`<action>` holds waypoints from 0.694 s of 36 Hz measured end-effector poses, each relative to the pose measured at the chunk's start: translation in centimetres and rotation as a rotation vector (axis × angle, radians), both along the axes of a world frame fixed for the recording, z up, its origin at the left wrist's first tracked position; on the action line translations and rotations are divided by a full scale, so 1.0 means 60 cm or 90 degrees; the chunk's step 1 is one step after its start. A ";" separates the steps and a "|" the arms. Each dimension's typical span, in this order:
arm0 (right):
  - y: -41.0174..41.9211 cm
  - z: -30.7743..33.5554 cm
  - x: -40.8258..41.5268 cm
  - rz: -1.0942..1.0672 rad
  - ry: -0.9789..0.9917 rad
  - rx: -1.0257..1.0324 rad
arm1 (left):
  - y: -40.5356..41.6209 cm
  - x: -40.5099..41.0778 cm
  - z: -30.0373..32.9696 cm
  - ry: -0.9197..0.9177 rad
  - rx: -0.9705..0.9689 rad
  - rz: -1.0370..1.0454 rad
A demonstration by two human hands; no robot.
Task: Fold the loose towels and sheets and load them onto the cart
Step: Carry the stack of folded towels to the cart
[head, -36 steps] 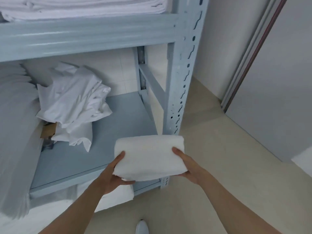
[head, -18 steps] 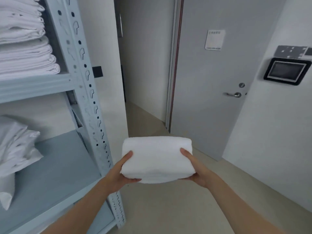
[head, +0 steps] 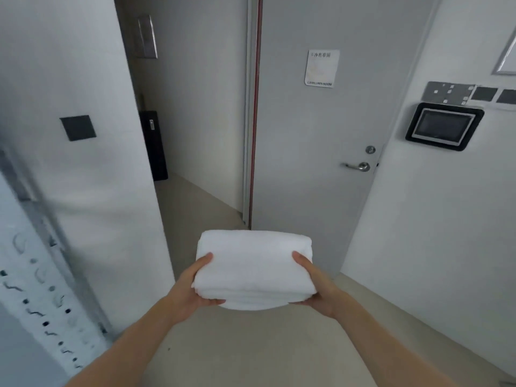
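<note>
A folded white towel (head: 254, 266) is carried in front of me at about waist height, above the beige floor. My left hand (head: 192, 289) grips its left side, thumb on top and fingers underneath. My right hand (head: 315, 283) grips its right side the same way. No cart is in view.
A grey door (head: 315, 163) with a lever handle (head: 358, 166) and a linen-room sign stands shut ahead. A narrow corridor (head: 192, 208) opens to its left. The blue-grey shelf post (head: 42, 289) is at the far left edge. A wall panel screen (head: 444, 126) hangs on the right wall.
My view has swung right, away from the shelves with their linen and towards the door. Both hands have kept their hold on the towel throughout.
</note>
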State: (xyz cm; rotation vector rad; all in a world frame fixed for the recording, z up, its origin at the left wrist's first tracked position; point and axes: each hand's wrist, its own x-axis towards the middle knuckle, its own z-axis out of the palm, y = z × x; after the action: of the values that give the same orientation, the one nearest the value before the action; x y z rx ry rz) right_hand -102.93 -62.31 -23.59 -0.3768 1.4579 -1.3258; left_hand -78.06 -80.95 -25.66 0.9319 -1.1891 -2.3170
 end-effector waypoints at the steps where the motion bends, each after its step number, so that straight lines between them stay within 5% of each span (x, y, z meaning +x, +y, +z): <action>1: -0.020 0.003 -0.021 0.000 0.004 0.000 | -0.021 -0.023 0.001 0.000 -0.001 0.005; 12: -0.203 0.073 -0.271 0.009 0.005 -0.078 | -0.228 -0.266 0.071 0.058 -0.005 -0.057; 25: -0.420 0.068 -0.568 0.103 -0.009 -0.124 | -0.409 -0.537 0.096 0.025 -0.021 0.046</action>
State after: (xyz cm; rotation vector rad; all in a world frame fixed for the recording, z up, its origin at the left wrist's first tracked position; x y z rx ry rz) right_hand -136.99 -87.50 -19.49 -0.5989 1.2627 -1.3393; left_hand -110.30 -105.51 -19.89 0.8995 -1.1553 -2.2428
